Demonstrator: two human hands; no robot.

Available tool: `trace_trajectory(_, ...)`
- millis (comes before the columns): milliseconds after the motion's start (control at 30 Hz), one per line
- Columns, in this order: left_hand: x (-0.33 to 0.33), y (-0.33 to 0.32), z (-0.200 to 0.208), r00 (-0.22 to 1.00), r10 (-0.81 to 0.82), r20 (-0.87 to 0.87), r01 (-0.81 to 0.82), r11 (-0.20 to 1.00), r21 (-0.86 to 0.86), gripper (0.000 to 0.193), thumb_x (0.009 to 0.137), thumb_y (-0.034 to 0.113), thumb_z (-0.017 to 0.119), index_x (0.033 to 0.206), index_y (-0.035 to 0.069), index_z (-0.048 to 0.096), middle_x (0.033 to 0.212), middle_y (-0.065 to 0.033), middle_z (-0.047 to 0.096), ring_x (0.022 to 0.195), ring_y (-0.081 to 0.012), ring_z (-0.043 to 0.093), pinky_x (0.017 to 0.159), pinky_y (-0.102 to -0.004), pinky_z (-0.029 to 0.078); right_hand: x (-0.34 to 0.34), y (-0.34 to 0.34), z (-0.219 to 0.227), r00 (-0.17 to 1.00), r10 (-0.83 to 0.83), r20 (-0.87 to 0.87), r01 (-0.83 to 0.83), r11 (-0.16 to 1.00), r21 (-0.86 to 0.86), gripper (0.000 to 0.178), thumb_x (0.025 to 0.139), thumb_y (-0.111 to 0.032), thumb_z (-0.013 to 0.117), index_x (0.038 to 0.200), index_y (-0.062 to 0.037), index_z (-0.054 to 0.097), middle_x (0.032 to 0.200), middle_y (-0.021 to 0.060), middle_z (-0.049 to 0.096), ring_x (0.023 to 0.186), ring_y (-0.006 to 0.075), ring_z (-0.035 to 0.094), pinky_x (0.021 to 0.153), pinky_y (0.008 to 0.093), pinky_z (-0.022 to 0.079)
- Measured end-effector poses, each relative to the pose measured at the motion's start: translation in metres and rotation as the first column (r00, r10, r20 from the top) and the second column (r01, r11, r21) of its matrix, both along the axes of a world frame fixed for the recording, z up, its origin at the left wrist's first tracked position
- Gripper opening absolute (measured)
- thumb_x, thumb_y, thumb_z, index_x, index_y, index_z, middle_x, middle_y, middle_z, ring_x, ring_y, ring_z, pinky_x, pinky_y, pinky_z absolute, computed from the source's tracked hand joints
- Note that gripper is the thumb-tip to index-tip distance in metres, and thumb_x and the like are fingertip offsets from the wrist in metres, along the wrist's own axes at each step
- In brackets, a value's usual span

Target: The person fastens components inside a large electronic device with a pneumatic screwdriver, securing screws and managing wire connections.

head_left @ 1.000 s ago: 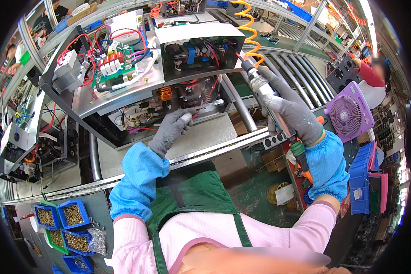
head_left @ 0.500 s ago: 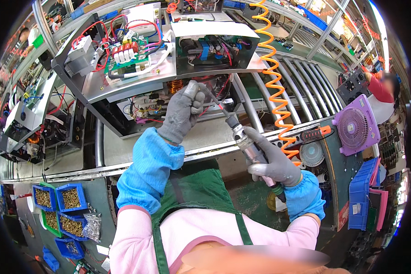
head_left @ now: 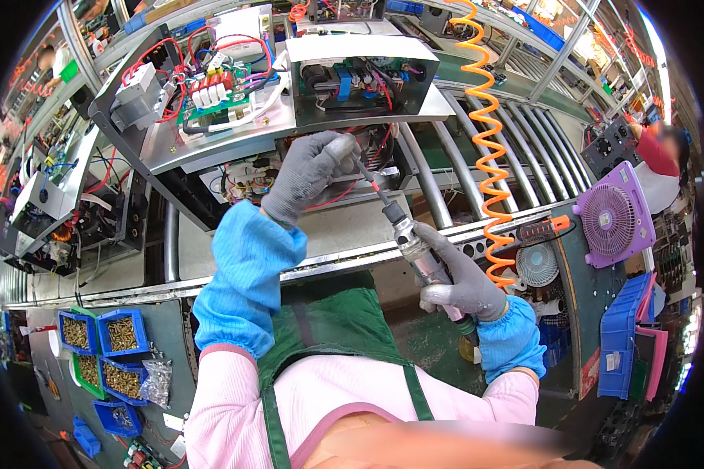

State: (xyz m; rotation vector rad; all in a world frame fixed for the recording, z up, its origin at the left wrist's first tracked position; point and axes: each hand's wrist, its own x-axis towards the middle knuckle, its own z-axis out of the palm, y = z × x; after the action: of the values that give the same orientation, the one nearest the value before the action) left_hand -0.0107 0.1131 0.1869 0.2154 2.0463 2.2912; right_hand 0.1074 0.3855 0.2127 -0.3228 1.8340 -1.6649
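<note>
My right hand (head_left: 468,283) is wrapped round an air screwdriver (head_left: 418,254) with a silver body. Its long thin bit (head_left: 373,181), marked with a red band, points up and left. At the bit's tip, my left hand (head_left: 311,170) is closed in a pinch; whatever lies between thumb and fingers is too small to make out. Both hands wear grey gloves below blue sleeve covers. Just beyond them stands an open black metal chassis (head_left: 168,156), with a circuit board (head_left: 215,90) and red wires on its upper plate and a white-topped box (head_left: 364,74) beside it.
A coiled orange air hose (head_left: 489,148) hangs right of the chassis over a roller conveyor (head_left: 516,144). Blue bins (head_left: 123,334) of screws sit at lower left. A purple fan (head_left: 614,215) and blue bin (head_left: 622,336) stand at right. Another person (head_left: 657,156) is far right.
My left hand has moved slightly up, its fingertips shifting right along with the bit. My right hand and the screwdriver have drawn a little left. The orange hose has swung right.
</note>
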Motion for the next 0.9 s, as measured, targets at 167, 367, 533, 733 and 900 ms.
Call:
trace_trajectory(167,0.006,0.001,0.016,0.970,-0.204,-0.131,0.207,0.978,0.008,0.028,0.094,0.031,0.054,0.100,0.005,0.063,0.072,0.0040,0.054,0.059,-0.0019,0.045,0.052,-0.0166,0.036,0.002,0.007,-0.014,0.987,-0.034,0.158,0.057,0.988,-0.141,0.094,0.068,-0.004,0.063,0.150,-0.0156,0.019,0.097,0.0113,0.055,0.069,0.0167,0.061,0.062,0.0302,0.052)
trace_trajectory(367,0.005,0.028,0.022,0.993,-0.080,-0.087,0.093,0.985,0.147,0.028,0.095,0.029,0.052,0.104,0.005,0.063,0.071,0.0035,0.054,0.057,-0.0026,0.045,0.052,-0.0172,0.038,0.003,0.010,-0.023,0.986,-0.074,0.148,0.106,0.969,-0.223,0.097,0.065,-0.001,0.063,0.150,-0.0165,0.018,0.092,0.0120,0.054,0.066,0.0195,0.063,0.060,0.0306,0.054)
trace_trajectory(533,-0.009,0.049,0.042,0.926,0.328,-0.186,-0.322,0.945,0.063,0.029,0.090,0.031,0.061,0.100,0.004,0.066,0.074,0.0002,0.063,0.058,-0.0037,0.051,0.050,-0.0179,0.040,0.004,0.019,-0.020,0.983,-0.170,0.074,0.185,0.919,-0.347,0.099,0.064,0.003,0.061,0.150,-0.0195,0.018,0.089,0.0124,0.054,0.064,0.0206,0.064,0.060,0.0332,0.055)
trace_trajectory(733,-0.032,0.075,0.057,0.884,0.424,-0.198,-0.431,0.902,0.010,0.024,0.086,0.027,0.066,0.089,0.003,0.069,0.067,-0.0019,0.065,0.051,-0.0051,0.054,0.045,-0.0201,0.043,0.008,0.027,-0.026,0.959,-0.282,0.041,0.272,0.866,-0.420,0.113,0.061,-0.025,0.083,0.150,-0.0251,0.013,0.092,0.0174,0.058,0.056,0.0227,0.064,0.062,0.0409,0.058)
trace_trajectory(900,-0.051,0.080,0.052,0.783,0.489,-0.385,-0.558,0.826,-0.084,0.023,0.085,0.025,0.067,0.087,0.002,0.068,0.067,-0.0043,0.067,0.053,-0.0084,0.059,0.050,-0.0241,0.048,0.010,0.036,-0.024,0.955,-0.297,0.026,0.279,0.858,-0.431,0.102,0.065,-0.008,0.068,0.151,-0.0213,0.015,0.092,0.0157,0.055,0.064,0.0229,0.065,0.062,0.0351,0.058)
